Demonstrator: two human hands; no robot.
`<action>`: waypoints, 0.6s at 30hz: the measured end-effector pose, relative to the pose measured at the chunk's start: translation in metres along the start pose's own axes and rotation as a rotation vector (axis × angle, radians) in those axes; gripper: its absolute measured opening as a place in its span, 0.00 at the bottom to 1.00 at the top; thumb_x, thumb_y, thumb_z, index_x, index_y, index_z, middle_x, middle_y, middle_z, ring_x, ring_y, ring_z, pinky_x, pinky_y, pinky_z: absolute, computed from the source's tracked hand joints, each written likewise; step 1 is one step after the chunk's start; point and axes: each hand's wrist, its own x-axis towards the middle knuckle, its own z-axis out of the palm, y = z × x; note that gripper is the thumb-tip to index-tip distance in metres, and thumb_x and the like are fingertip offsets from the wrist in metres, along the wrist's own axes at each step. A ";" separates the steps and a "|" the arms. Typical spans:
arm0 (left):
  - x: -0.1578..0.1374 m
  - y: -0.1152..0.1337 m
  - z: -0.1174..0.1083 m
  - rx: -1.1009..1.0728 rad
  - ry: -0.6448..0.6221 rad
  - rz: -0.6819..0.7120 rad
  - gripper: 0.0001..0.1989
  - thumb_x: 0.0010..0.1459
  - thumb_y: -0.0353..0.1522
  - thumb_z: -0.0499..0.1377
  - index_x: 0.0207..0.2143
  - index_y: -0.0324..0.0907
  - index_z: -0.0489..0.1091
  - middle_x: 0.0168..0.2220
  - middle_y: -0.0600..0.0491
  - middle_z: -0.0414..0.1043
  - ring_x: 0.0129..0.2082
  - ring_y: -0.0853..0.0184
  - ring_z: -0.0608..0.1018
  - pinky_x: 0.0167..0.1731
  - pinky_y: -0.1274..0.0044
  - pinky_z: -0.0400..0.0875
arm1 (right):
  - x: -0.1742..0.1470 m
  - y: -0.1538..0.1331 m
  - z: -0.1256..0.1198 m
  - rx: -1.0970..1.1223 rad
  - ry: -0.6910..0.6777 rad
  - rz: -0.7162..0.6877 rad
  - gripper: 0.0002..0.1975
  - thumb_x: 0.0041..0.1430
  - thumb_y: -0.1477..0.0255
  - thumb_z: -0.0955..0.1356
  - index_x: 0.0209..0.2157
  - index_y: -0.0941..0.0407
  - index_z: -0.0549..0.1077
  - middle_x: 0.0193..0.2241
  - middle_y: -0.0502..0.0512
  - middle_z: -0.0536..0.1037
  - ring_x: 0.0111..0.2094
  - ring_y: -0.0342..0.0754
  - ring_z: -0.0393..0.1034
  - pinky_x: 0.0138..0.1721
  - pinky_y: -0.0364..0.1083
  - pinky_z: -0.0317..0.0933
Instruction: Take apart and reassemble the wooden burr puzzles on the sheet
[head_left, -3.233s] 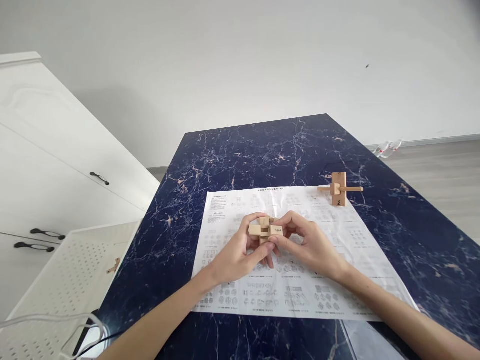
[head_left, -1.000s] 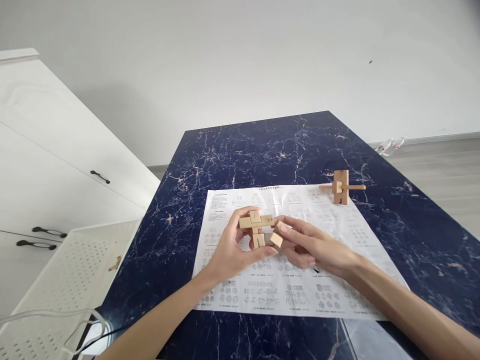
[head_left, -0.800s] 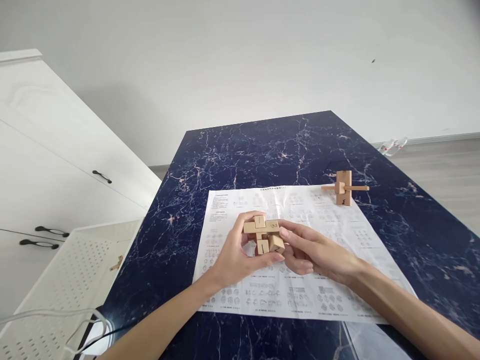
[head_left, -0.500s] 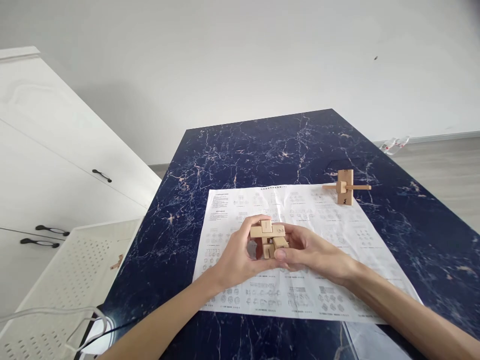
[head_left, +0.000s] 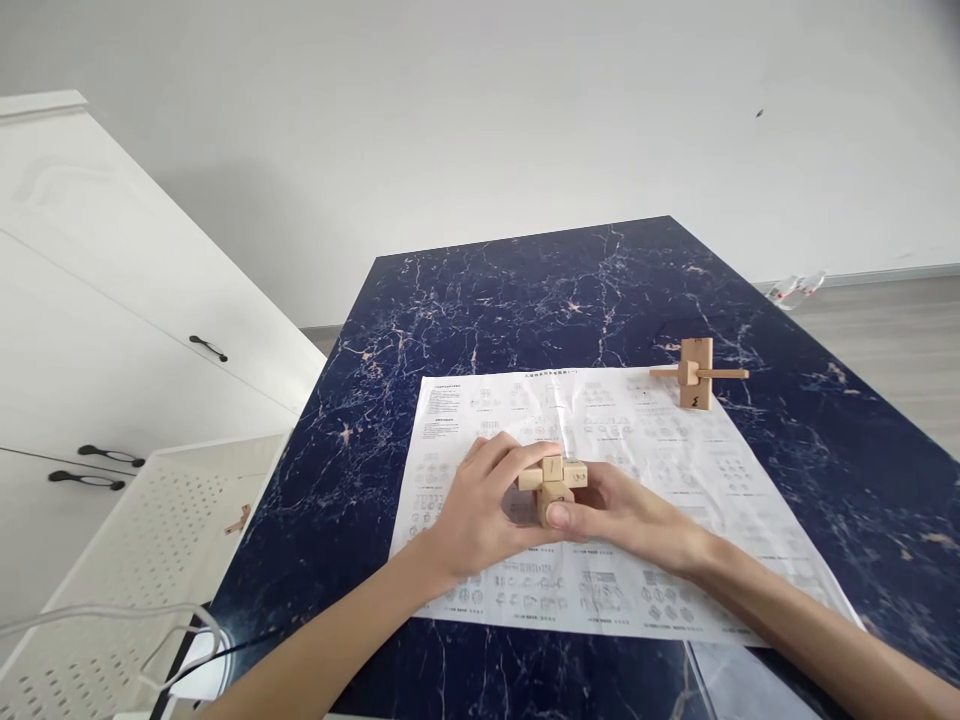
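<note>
Left hand [head_left: 480, 512] and right hand [head_left: 630, 515] were both closed on the blocks [head_left: 553, 468], a pale wooden cluster held between them over the sheet [head_left: 675, 610]. From the left hand, a finger was laid at the far edge of the cluster and the thumb was stretched along its near edge, so that, it may be judged, the pieces were clamped together from front and back. With the right hand's thumb, the near block [head_left: 553, 492] was pressed on its front, probably so that it was steadied against the rest. The right hand's other fingers were hidden behind the cluster, and their exact hold could not be told. On the right block [head_left: 576, 473], beside the right hand, a written mark was left uncovered, perhaps so that the piece could be recognised.

Beneath both hands, the sheet was spread on the surface [head_left: 487, 320], its printed diagrams exposed around the wrists, presumably so that they could be seen during handling. Beyond the right hand and to its right, a cross [head_left: 697, 392] was placed at the sheet's far corner, well apart from the fingers, likely so that room was left. Far to the left of the left hand, another wooden piece [head_left: 240, 519] was seen by a perforated panel [head_left: 135, 540].
</note>
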 end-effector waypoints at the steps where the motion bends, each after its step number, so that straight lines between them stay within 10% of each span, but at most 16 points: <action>1: 0.001 0.000 0.000 -0.030 -0.002 -0.004 0.31 0.60 0.51 0.70 0.60 0.50 0.70 0.45 0.50 0.73 0.41 0.61 0.77 0.44 0.65 0.78 | -0.001 -0.001 0.001 -0.030 0.010 -0.013 0.26 0.62 0.47 0.74 0.46 0.56 0.79 0.35 0.54 0.76 0.36 0.50 0.68 0.38 0.48 0.61; 8: 0.009 0.006 -0.008 -0.365 -0.016 -0.154 0.36 0.49 0.45 0.79 0.56 0.48 0.70 0.45 0.51 0.77 0.43 0.59 0.79 0.46 0.65 0.77 | -0.006 -0.009 0.006 -0.288 0.127 -0.117 0.35 0.75 0.42 0.53 0.34 0.52 0.75 0.32 0.57 0.76 0.34 0.53 0.68 0.37 0.53 0.63; 13: 0.011 0.008 -0.009 -0.487 -0.066 -0.225 0.36 0.47 0.41 0.80 0.56 0.46 0.71 0.47 0.50 0.76 0.45 0.59 0.79 0.45 0.68 0.76 | -0.006 0.004 -0.002 -0.622 0.353 -0.252 0.19 0.77 0.54 0.60 0.44 0.53 0.72 0.34 0.56 0.77 0.31 0.50 0.69 0.35 0.50 0.60; 18: 0.010 0.007 -0.008 -0.485 -0.086 -0.161 0.37 0.46 0.41 0.81 0.56 0.47 0.72 0.46 0.51 0.77 0.43 0.60 0.79 0.44 0.68 0.77 | -0.006 0.011 -0.007 -0.762 0.352 -0.356 0.19 0.77 0.57 0.61 0.32 0.52 0.66 0.24 0.50 0.70 0.22 0.45 0.60 0.27 0.47 0.51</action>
